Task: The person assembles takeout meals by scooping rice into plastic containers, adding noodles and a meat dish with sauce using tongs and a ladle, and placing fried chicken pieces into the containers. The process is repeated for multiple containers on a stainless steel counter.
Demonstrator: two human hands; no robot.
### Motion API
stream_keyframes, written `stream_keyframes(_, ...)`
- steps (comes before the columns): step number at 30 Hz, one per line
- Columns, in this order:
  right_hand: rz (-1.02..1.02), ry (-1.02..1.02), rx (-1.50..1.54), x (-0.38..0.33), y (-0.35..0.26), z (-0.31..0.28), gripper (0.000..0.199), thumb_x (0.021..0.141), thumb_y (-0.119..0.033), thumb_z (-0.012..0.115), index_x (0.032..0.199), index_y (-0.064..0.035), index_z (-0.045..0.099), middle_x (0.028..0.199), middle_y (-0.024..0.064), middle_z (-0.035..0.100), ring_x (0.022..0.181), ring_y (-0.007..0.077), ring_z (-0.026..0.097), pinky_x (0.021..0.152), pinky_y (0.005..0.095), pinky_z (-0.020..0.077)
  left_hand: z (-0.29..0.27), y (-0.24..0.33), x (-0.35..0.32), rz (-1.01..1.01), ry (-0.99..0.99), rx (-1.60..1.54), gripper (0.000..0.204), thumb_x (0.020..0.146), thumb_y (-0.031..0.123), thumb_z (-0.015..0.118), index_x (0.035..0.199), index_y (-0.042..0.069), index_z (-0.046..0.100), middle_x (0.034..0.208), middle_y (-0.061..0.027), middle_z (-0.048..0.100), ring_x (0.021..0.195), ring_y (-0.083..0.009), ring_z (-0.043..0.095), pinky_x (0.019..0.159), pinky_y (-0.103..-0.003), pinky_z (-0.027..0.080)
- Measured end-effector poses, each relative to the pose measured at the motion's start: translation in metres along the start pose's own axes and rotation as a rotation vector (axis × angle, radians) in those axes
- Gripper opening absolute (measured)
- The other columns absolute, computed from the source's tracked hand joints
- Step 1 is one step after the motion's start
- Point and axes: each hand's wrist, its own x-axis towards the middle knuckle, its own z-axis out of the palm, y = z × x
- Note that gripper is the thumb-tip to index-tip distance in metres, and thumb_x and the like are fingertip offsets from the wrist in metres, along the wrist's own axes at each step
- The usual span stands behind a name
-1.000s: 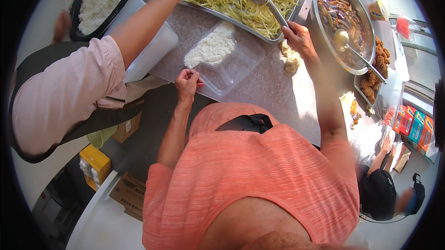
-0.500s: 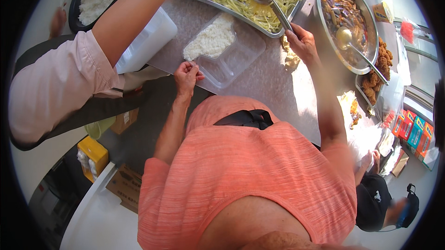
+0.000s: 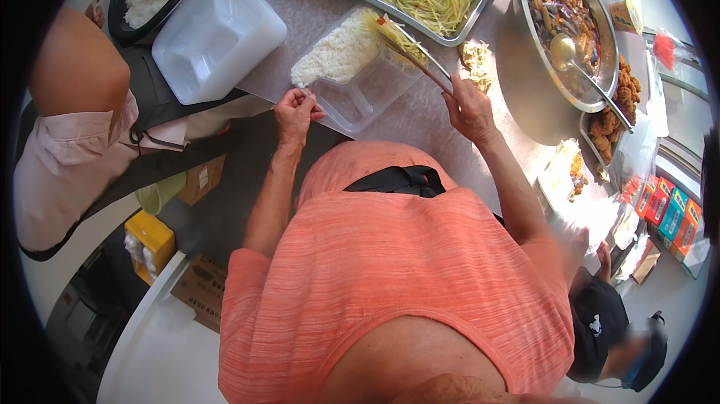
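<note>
My left hand (image 3: 297, 113) pinches the near left corner of a clear plastic divided meal tray (image 3: 360, 108). White rice (image 3: 335, 55) fills the tray's left compartment. My right hand (image 3: 472, 109) grips a pair of metal tongs (image 3: 421, 58), their far end over the tray's upper right compartment. Pale yellow shredded potato (image 3: 406, 38) shows between and under the tongs there; whether they still grip it I cannot tell. Just beyond stands a large metal pan (image 3: 451, 40) heaped with the same shreds.
A stack of plastic trays (image 3: 217, 37) stands left, beside a black tub (image 3: 118, 28) of rice and another person's arm (image 3: 79, 67). At right are a steel bowl (image 3: 517, 25) of saucy dish with a ladle (image 3: 592, 89), fried pieces (image 3: 624, 93) and a second person (image 3: 600, 321).
My right hand has brought the tongs from the potato pan down to the tray, with shreds now in its upper right part. The other person's arm at left has drawn back, uncovering the tray stack.
</note>
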Motion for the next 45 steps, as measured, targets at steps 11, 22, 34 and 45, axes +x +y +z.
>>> stream_keyframes(11, -0.031, 0.042, -0.087, -0.007, -0.008, 0.001, 0.047, 0.075, -0.013, 0.068, 0.116, -0.0009, 0.048, 0.076, 0.0111, 0.052, 0.063, 0.0268, 0.058, 0.050, 0.0364, 0.0481, -0.005, -0.002, 0.002, 0.000, -0.034, -0.009, 0.007, 0.083, 0.003, 0.058, 0.086, -0.002, 0.056, 0.072, -0.0050, 0.059, 0.058, -0.0109, 0.060, 0.050, -0.025, 0.055)
stream_keyframes(22, 0.008, 0.031, -0.081, -0.012, -0.021, -0.002, 0.045, 0.075, -0.013, 0.068, 0.115, -0.0014, 0.049, 0.076, 0.0099, 0.053, 0.061, 0.0257, 0.058, 0.048, 0.0357, 0.0481, -0.006, -0.003, 0.001, -0.003, -0.038, -0.013, 0.007, 0.084, 0.006, 0.060, 0.087, 0.000, 0.057, 0.071, -0.0040, 0.059, 0.059, -0.0107, 0.060, 0.052, -0.024, 0.055)
stream_keyframes(34, 0.054, 0.030, -0.011, -0.019, -0.029, 0.007, 0.047, 0.075, -0.014, 0.069, 0.116, -0.0015, 0.049, 0.079, 0.0112, 0.054, 0.063, 0.0265, 0.058, 0.051, 0.0361, 0.0479, -0.018, 0.000, 0.003, -0.023, -0.041, 0.060, 0.010, 0.082, 0.006, 0.062, 0.089, 0.000, 0.058, 0.069, -0.0034, 0.059, 0.059, -0.0102, 0.060, 0.049, -0.024, 0.054)
stream_keyframes(45, 0.262, 0.065, 0.499, -0.022, -0.031, -0.002, 0.039, 0.082, -0.017, 0.066, 0.115, -0.0009, 0.052, 0.071, 0.0096, 0.054, 0.059, 0.0199, 0.054, 0.053, 0.0307, 0.0444, 0.028, 0.053, -0.015, 0.768, 0.115, 0.724, 0.028, 0.072, 0.015, 0.074, 0.097, 0.007, 0.065, 0.078, -0.0026, 0.054, 0.061, -0.0122, 0.051, 0.055, -0.026, 0.046)
